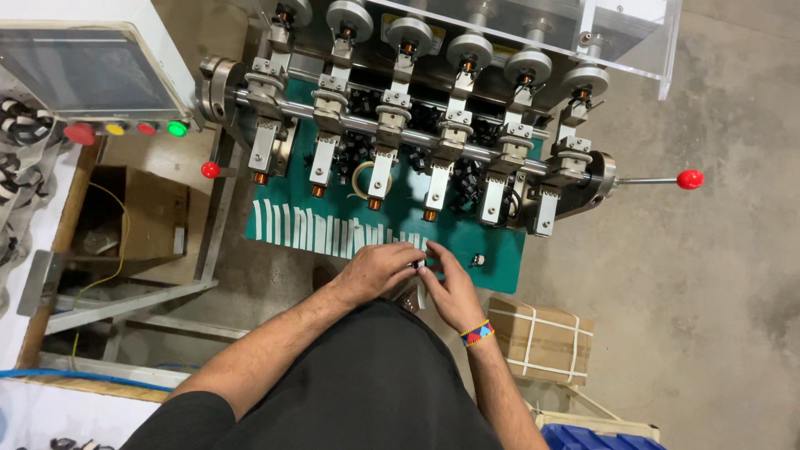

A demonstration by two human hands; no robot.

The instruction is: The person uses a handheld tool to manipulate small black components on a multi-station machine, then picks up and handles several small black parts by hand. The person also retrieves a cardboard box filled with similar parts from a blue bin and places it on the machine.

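A long winding machine (pixel 433 125) with a row of spindle heads is taking up most of the space, its green desk (pixel 500 250) carrying a line of white tape strips (pixel 317 227) along the near edge. The person is standing right against it, both hands meeting just at that edge. The left hand (pixel 375 271) is curling over a small dark part (pixel 417 265), probably a bobbin, though it is mostly hidden, and the right hand (pixel 450 287) is pinching the same piece from the other side. The part is sitting between the fingertips, off the desk, so a loosened pinch could be dropping it to the concrete floor (pixel 708 317).
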